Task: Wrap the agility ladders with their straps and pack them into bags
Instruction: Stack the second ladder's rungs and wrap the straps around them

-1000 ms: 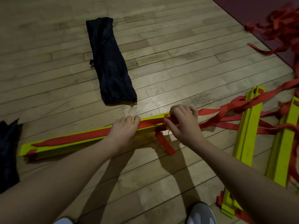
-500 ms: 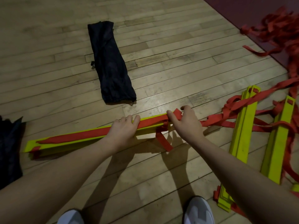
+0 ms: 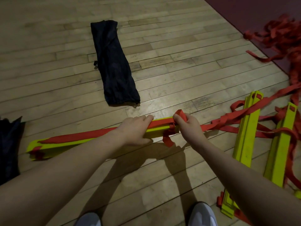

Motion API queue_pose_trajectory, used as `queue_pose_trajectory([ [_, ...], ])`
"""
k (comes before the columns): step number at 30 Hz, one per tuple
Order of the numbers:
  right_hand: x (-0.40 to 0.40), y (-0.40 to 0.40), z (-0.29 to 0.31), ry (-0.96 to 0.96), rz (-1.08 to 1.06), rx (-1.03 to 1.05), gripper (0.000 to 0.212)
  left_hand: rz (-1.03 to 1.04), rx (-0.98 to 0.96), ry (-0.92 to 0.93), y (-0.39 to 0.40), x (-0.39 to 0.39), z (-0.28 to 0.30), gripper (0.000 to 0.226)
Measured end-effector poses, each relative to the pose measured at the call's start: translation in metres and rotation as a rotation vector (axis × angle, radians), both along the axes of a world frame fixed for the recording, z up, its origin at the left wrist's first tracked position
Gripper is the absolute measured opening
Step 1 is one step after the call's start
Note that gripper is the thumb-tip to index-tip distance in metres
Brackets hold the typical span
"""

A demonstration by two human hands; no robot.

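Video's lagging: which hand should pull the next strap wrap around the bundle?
Probably right: the right hand already grips the strap at the bundle's end, while the left hand holds the bundle.

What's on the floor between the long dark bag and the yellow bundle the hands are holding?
Nothing: in the head view, only bare wood floor lies between the dark bag and the yellow bundle.

- A sports hall or gym: the floor (image 3: 162, 46) is pale, varnished hardwood strip, worn and scuffed, with a soft sheen.
- At the far right corner the boards meet a dark red area (image 3: 252, 12) along a curved line, like court marking.
- Training gear lies about: yellow agility ladder rungs (image 3: 244, 144), red straps (image 3: 280, 35), a dark carry bag (image 3: 114, 62).
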State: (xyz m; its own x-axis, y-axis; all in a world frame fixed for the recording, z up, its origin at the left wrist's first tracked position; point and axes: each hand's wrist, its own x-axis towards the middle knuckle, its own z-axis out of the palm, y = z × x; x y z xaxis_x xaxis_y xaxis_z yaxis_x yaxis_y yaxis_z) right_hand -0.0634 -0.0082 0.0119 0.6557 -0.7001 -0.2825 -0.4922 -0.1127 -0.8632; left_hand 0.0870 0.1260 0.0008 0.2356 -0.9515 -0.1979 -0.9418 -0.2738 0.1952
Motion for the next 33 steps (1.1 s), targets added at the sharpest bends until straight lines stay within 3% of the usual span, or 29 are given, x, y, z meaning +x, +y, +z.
queue_pose_trajectory([
  [4, 0.006, 0.003, 0.006, -0.043, -0.054, 0.005, 0.025, -0.065, 0.053, 0.164, -0.023, 0.010, 0.012, 0.071],
  [7, 0.012, 0.002, 0.010, -0.082, -0.054, 0.027, 0.025, -0.033, 0.035, 0.167, -0.033, 0.007, 0.015, 0.072],
  [14, 0.011, -0.015, 0.012, -0.122, -0.044, -0.036, 0.053, 0.049, -0.039, 0.164, -0.024, 0.013, 0.020, 0.056],
  [18, 0.004, -0.017, 0.007, 0.000, 0.057, -0.279, 0.028, 0.090, -0.050, 0.139, -0.020, 0.021, 0.020, 0.054],
  [24, -0.006, -0.017, 0.006, -0.018, 0.022, -0.493, 0.022, 0.088, -0.015, 0.110, -0.021, 0.022, 0.013, 0.058],
  [27, -0.005, -0.021, 0.005, -0.053, 0.018, -0.415, 0.017, 0.056, 0.032, 0.190, -0.019, 0.017, 0.010, 0.060],
  [30, -0.003, -0.021, 0.007, -0.099, 0.031, -0.133, 0.020, 0.052, 0.067, 0.285, -0.017, 0.014, 0.011, 0.059],
  [33, -0.002, -0.017, 0.011, -0.129, 0.056, -0.009, 0.023, 0.048, 0.070, 0.309, -0.018, 0.013, 0.014, 0.058],
])
